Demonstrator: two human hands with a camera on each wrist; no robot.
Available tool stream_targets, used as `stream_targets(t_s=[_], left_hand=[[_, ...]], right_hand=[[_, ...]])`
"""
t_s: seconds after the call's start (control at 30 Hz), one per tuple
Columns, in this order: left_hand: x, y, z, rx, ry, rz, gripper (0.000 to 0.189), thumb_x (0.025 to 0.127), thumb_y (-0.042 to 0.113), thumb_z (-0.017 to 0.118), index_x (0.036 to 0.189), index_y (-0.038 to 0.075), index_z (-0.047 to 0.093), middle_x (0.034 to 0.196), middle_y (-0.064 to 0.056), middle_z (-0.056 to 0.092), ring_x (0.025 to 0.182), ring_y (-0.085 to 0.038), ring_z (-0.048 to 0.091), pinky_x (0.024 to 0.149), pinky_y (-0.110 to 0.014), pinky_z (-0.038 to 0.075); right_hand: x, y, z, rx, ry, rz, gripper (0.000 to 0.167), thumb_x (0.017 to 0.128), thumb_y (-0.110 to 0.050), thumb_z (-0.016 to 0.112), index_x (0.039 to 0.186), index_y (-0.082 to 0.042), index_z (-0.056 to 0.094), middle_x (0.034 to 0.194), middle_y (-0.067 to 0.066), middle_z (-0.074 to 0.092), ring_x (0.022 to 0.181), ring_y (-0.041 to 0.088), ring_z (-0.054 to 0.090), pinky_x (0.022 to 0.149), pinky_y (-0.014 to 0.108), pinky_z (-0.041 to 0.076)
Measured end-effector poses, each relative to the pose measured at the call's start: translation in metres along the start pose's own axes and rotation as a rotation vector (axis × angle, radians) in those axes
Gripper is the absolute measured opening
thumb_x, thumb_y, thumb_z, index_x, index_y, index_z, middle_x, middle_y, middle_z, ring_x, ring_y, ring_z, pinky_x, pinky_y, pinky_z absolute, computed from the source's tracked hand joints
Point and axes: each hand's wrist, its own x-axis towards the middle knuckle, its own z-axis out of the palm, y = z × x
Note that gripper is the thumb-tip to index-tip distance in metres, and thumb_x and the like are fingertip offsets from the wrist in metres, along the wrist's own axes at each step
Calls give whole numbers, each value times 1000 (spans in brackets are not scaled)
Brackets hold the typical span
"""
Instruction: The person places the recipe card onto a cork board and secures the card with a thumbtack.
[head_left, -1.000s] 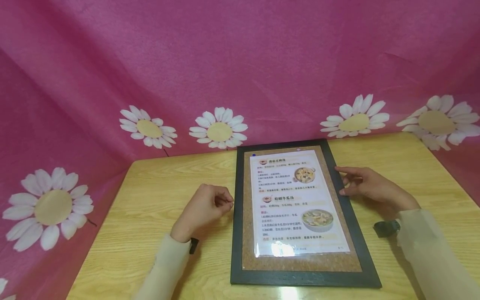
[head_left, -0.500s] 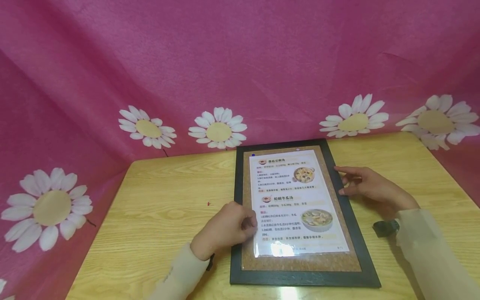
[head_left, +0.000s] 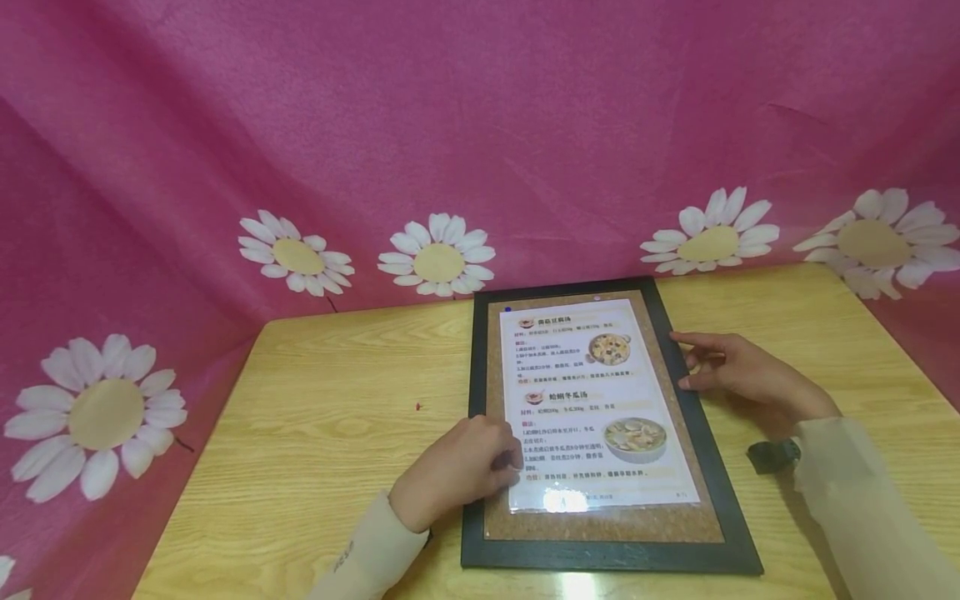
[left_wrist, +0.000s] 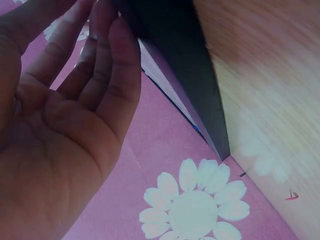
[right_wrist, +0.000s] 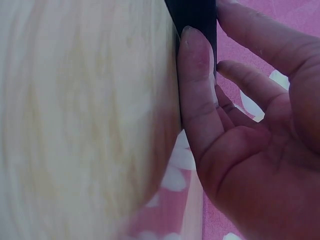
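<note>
A cork board in a black frame [head_left: 738, 508] lies on the table, bearing a glossy printed recipe sheet [head_left: 573, 442] with two dish pictures. My left hand [head_left: 459, 467] reaches over the frame's left side, fingers bent, fingertips right at the sheet's lower left edge. In the left wrist view its fingertips are cut off at the top, so I cannot tell whether they pinch anything. My right hand [head_left: 738, 375] rests its fingertips against the frame's right side; its thumb [right_wrist: 195, 70] lies along the black edge in the right wrist view.
A small red pushpin [head_left: 417, 407] lies on the wooden table [head_left: 315, 375], left of the board. A blue pin [head_left: 507, 309] and a pale pin [head_left: 597, 297] sit near the sheet's top. A pink cloth [head_left: 480, 125] with daisies hangs behind.
My left hand has moved right and toward me, from beside the frame to the sheet's lower left edge. The red pushpin now shows on the table. My right hand has stayed put.
</note>
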Motion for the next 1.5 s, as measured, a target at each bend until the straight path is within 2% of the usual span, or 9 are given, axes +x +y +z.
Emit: stream_targets(t_s=[0.1, 0.33, 0.63, 0.87, 1.1, 1.3, 1.5], left_hand=[[-1, 0, -2, -18, -39, -15, 6, 90, 19, 83, 95, 18, 83, 86, 7, 71, 75, -6, 57, 65, -18, 48], [-2, 0, -3, -35, -77, 13, 4, 91, 16, 81, 93, 19, 83, 80, 11, 71, 70, -4, 56, 62, -17, 46], [-4, 7, 1, -48, -56, 81, 11, 87, 14, 84, 78, 17, 79, 76, 11, 65, 74, -3, 53, 68, -17, 45], [-7, 15, 1, -83, -103, 22, 11, 85, 13, 85, 77, 18, 80, 74, 12, 66, 66, -2, 53, 62, -17, 46], [-9, 21, 3, -64, -123, -25, 10, 86, 18, 85, 78, 20, 79, 68, 13, 62, 62, -3, 53, 60, -18, 46], [-10, 28, 5, -66, -124, -20, 3, 88, 17, 84, 88, 16, 81, 66, 12, 62, 55, -2, 54, 53, -17, 46], [-10, 29, 8, -40, -103, 23, 6, 89, 19, 83, 83, 17, 80, 63, 13, 60, 53, 0, 52, 52, -16, 44]], right_hand=[[0, 0, 0, -9, 1, 0, 91, 92, -31, 78, 166, -19, 27, 128, 13, 49, 124, 27, 43, 96, 31, 44], [-2, 0, 0, -18, 2, -12, 90, 93, -32, 78, 166, -19, 27, 128, 14, 49, 123, 27, 44, 98, 33, 43], [-2, -1, 0, -14, 4, -7, 91, 92, -33, 78, 166, -19, 28, 129, 13, 48, 125, 28, 41, 97, 33, 43], [-1, -1, 0, -1, 2, 11, 91, 92, -33, 78, 166, -20, 27, 130, 14, 47, 128, 28, 40, 98, 32, 43], [-1, 0, 0, -17, 9, 11, 89, 93, -34, 77, 166, -20, 27, 130, 13, 48, 126, 27, 42, 97, 31, 43], [1, 1, 0, -28, 13, -9, 87, 95, -31, 76, 166, -19, 27, 127, 11, 49, 119, 22, 45, 92, 26, 45], [0, 0, 0, -25, 18, -11, 87, 94, -32, 77, 166, -19, 29, 126, 12, 49, 119, 23, 46, 91, 26, 46]])
